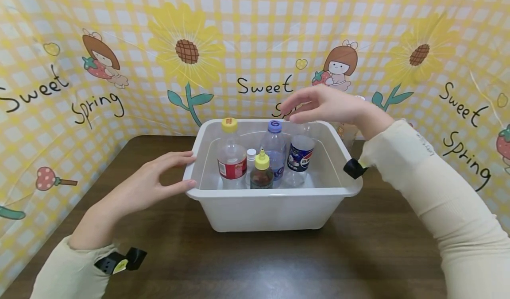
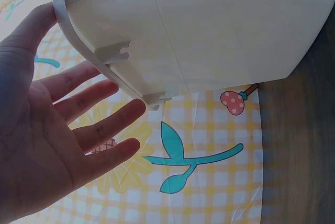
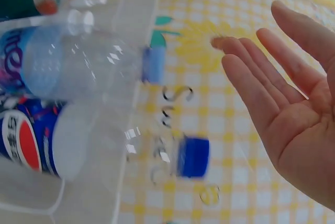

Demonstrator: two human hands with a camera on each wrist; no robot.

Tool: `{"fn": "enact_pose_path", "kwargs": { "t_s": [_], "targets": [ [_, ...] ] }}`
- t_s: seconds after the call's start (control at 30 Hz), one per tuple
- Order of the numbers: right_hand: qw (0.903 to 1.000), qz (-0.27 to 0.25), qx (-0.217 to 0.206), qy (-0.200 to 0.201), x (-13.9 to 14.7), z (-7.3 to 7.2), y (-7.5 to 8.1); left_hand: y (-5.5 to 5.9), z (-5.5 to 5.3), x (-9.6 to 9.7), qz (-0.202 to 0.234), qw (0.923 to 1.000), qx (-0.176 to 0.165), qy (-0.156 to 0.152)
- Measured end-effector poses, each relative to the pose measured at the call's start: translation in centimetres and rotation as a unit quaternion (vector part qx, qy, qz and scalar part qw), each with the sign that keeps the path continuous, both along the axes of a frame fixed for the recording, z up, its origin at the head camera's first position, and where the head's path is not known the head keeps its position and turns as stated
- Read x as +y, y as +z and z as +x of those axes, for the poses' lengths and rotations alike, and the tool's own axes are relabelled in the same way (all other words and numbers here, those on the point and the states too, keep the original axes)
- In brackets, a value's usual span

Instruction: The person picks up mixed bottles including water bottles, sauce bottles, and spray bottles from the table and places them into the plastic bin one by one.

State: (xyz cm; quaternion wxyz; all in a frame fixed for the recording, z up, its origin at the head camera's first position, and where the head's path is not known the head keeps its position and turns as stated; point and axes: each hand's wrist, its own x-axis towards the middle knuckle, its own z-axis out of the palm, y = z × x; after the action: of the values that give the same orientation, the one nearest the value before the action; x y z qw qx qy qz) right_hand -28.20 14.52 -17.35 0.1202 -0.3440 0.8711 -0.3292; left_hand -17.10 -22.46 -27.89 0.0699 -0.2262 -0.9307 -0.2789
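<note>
A white plastic tub [image 1: 271,212] stands on the table with several bottles upright inside. My left hand [image 1: 147,184] touches its left rim with extended fingers and thumb; the left wrist view shows them along the rim's edge. Above the back right of the tub, my right hand [image 1: 326,106] hovers with loosely extended fingers and holds nothing. Below it is a clear Pepsi bottle [image 1: 300,155], whose blue cap [image 3: 193,156] shows in the right wrist view. Beside that stands a purple-capped bottle [image 1: 275,151]. A red-labelled bottle [image 1: 232,166] with a yellow cap is at the left.
At the tub's front is a dark squeeze bottle [image 1: 262,175] with a yellow nozzle, near a small white-capped bottle [image 1: 251,155]. Behind the right wrist, a clear container [image 1: 347,133] stands outside the tub. Yellow checked cloth [image 1: 247,38] surrounds the brown table [image 1: 167,241].
</note>
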Motion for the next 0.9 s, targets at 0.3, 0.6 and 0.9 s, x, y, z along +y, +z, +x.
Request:
{"fn": "enact_pose_path", "kwargs": {
  "t_s": [0.3, 0.6, 0.9],
  "targets": [
    [0.9879, -0.140, 0.005, -0.067, 4.8, 0.1, -0.2, -0.1, 0.0, -0.1, -0.001, 1.0000, 0.002, 0.000],
    [0.9261, -0.364, -0.052, -0.086, 8.9, -0.3, -1.5, -0.1, 0.1, -0.1, 0.000, 1.0000, 0.001, 0.001],
    [0.8268, -0.531, -0.082, -0.165, 12.3, -1.6, -3.2, -0.2, 0.0, -0.1, 0.000, 1.0000, 0.001, -0.002]
  ]
}}
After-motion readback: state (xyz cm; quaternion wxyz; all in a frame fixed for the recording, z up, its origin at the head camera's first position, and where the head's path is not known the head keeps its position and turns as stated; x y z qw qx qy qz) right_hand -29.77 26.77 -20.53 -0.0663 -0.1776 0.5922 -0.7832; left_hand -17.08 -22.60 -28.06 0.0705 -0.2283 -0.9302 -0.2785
